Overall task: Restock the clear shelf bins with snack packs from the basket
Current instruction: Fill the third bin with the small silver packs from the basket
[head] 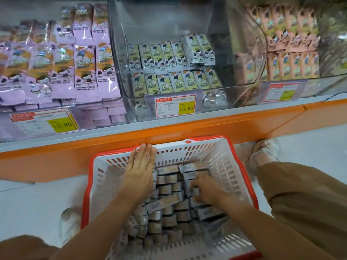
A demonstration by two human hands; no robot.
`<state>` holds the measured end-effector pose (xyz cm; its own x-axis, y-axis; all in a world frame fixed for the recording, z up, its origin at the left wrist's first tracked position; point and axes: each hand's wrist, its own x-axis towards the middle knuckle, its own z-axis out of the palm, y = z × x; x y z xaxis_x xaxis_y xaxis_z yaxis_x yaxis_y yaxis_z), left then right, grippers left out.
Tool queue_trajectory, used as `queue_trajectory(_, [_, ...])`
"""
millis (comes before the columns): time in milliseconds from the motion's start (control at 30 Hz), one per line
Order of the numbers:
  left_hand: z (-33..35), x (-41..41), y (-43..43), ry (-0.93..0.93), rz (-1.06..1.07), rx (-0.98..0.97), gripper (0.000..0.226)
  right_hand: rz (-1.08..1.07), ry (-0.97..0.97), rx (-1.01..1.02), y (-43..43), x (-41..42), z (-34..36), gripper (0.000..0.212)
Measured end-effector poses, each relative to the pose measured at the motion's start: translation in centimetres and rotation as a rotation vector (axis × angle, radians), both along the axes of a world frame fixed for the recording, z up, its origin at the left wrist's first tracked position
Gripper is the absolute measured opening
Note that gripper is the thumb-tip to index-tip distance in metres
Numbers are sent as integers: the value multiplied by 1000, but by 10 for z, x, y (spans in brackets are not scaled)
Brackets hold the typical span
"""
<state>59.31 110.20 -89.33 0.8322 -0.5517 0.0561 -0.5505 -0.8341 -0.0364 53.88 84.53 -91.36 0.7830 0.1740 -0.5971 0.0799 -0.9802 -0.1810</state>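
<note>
Reaching into the basket (242, 171) with both hands, the person crouches in front of the shelf. The snack packs (169, 184) stand on edge in tight rows that fill the basket floor. One loose pack (165, 202) lies slanted across their tops, between the two hands.

The left hand (139, 171) is flat, fingers straight and pressed together. It lies along the left rows, with its fingertips at the basket's far rim. The right hand (204, 190) is nearer the right wall, fingers curled down over the tops of a row there. This looks like a grip, though blur hides the thumb.

Key relation: the packs sit directly under the right hand, so it is probably the one that lifts. The half-filled middle bin (249, 59) is up and beyond the far rim, past the orange shelf edge (169, 129). The next move would therefore be up and forward. Blur makes it impossible to tell which bin these packs match.
</note>
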Motion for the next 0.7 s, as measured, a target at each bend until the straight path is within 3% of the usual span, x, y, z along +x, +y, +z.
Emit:
queue_trajectory(267, [21, 0, -3, 26, 24, 54, 83, -302, -214, 344, -8, 12, 44, 14])
queue_trajectory(433, [54, -5, 0, 43, 4, -9, 90, -532, -187, 706, -8, 16, 95, 13])
queue_trajectory(567, [98, -7, 2, -167, -46, -201, 77, -461, -331, 898, -9, 17, 148, 27])
queue_trajectory(700, [149, -2, -1, -387, 10, -396, 62, -398, -544, 1038, -9, 18, 215, 22])
